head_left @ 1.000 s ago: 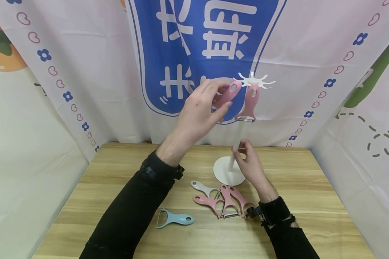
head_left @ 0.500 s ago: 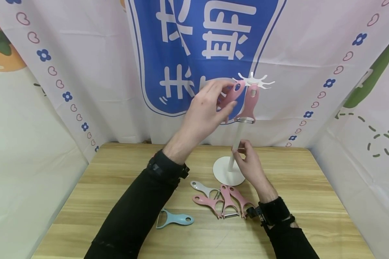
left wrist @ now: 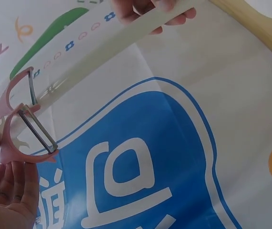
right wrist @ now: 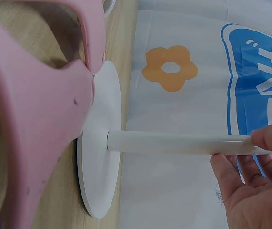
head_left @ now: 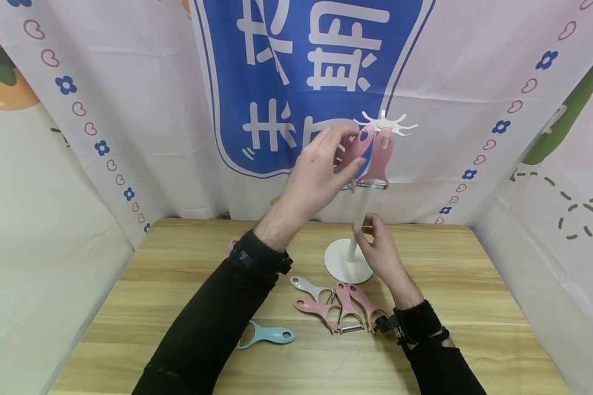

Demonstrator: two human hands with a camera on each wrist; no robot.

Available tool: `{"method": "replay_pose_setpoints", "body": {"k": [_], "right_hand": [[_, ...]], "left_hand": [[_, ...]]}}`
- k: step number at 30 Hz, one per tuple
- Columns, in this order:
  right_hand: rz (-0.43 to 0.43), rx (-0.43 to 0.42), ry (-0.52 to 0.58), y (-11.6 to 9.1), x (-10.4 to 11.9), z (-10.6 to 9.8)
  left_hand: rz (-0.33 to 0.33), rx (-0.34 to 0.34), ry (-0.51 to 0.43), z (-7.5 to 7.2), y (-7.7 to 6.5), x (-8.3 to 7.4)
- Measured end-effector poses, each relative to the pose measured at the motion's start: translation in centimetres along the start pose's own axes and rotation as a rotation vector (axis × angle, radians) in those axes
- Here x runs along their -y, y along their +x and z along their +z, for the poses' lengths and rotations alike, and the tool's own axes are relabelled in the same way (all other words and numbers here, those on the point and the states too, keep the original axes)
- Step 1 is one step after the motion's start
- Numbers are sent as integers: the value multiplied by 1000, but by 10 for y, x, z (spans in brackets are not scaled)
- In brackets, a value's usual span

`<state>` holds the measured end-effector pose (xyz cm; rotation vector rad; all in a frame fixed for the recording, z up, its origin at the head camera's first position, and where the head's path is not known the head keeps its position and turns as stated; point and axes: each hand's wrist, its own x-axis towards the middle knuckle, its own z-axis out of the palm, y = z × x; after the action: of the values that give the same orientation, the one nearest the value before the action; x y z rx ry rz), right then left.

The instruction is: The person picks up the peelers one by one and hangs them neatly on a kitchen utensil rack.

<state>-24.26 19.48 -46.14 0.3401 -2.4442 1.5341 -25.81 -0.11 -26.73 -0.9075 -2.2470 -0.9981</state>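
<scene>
Head view: one stand (head_left: 337, 262), white, upright on the counter (head_left: 449, 285), its crown of hooks (head_left: 382, 123) at the top of a pole (head_left: 363, 204). One hung peeler (head_left: 381, 156), pink, at the front of the crown, blade end down. One held peeler (head_left: 361, 145), pink, tilted, just left of it, eye end up beside the hooks; whether a hook passes through the eye cannot be told. Left hand (head_left: 317, 167): thumb and fingers closed about the held peeler. Right hand (head_left: 379, 244): thumb and fingertips closed round the pole, apparently as a steadying grip. On the counter, before the base: one white peeler (head_left: 303, 283) and three pink peelers (head_left: 343, 297), bunched; one blue peeler (head_left: 275, 334), apart to the left, its head partly behind the sleeve. Step in hand, by judgement: hanging the held peeler. Next move appears to call for lining up the eye with a free hook tip, sliding it on without knocking the hung peeler, and loosening the left hand only once the hook bears the weight; the right hand's grip should stay firm meanwhile.
</scene>
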Motion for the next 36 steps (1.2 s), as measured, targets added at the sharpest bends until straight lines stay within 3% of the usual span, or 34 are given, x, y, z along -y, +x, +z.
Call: {"method": "replay_pose_setpoints", "body": {"k": [7,20,27,36], "right_hand": [[-15,-2,-6,-1,0,1],[-16,1,-2,-2,0,2],[-21,0,5,-2,-1,1],[-7,-4,-5,0,0,1]], "left_hand": [[-24,6,-33,4,-1,0],[-25,6,-1,6,-3,2],[-57,1,15,0,-12,6],[-11,-34,40,-7,-26,21]]}}
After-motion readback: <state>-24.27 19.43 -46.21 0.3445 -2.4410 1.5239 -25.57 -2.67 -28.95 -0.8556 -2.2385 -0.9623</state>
